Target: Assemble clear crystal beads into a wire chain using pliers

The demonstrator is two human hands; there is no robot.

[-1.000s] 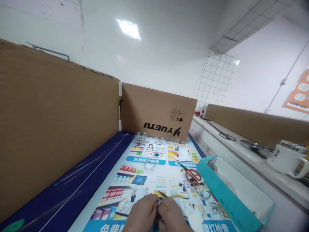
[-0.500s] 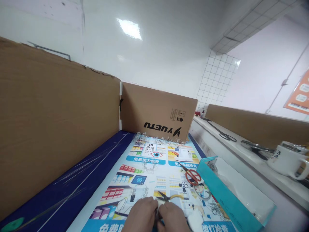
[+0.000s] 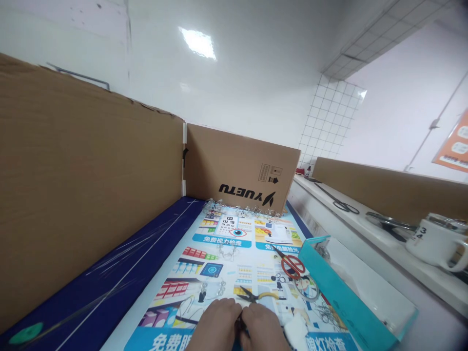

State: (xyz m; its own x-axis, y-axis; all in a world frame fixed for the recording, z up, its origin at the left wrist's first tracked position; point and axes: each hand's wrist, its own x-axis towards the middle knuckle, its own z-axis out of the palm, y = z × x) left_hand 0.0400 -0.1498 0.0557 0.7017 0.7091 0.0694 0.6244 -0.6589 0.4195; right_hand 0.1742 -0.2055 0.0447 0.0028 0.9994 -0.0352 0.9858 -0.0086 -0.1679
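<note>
Poster-covered desk (image 3: 109,287), walled by three cardboard panels (image 3: 73,195): left hand (image 3: 217,324) and right hand (image 3: 261,326) pressed together at the near edge, fingers (image 3: 234,307) curled, any grip hidden; one pair of yellow-handled pliers (image 3: 258,296) just beyond them, one pair of red-handled scissors (image 3: 290,266) farther off, near one teal tray (image 3: 340,292).

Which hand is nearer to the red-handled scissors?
Right. The right hand lies below and left of the red-handled scissors; the left hand lies farther left.
</note>
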